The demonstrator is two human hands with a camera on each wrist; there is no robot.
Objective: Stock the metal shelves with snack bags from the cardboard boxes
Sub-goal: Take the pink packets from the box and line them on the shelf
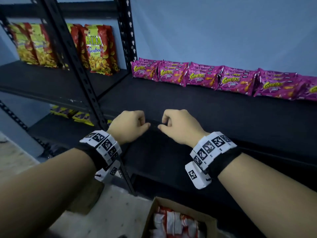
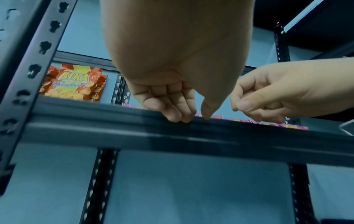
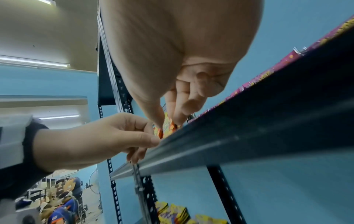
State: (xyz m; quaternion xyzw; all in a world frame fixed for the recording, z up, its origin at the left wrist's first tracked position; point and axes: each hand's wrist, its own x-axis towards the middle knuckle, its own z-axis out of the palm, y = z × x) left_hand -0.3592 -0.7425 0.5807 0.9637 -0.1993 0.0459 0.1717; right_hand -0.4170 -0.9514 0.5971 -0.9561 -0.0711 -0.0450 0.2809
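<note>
Both hands hover side by side over the front edge of the black metal shelf point(image 1: 197, 109), a small gap between them. My left hand point(image 1: 130, 123) has loosely curled fingers and holds nothing; its fingertips point(image 2: 182, 118) sit at the shelf's front rail point(image 2: 191, 136). My right hand point(image 1: 178, 124) is also loosely curled with nothing in it. A row of pink Corntoz bags point(image 1: 202, 76) stands along the back of this shelf. Below me an open cardboard box point(image 1: 181, 207) holds several white-and-red snack bags point(image 1: 173, 224).
Red-and-yellow Bika bags point(image 1: 97, 48) stand on the neighbouring shelf to the left. A perforated black upright point(image 1: 80, 66) divides the two racks. Yellow-and-purple bags point(image 1: 75, 115) lie on a lower left shelf. The front half of my shelf is bare.
</note>
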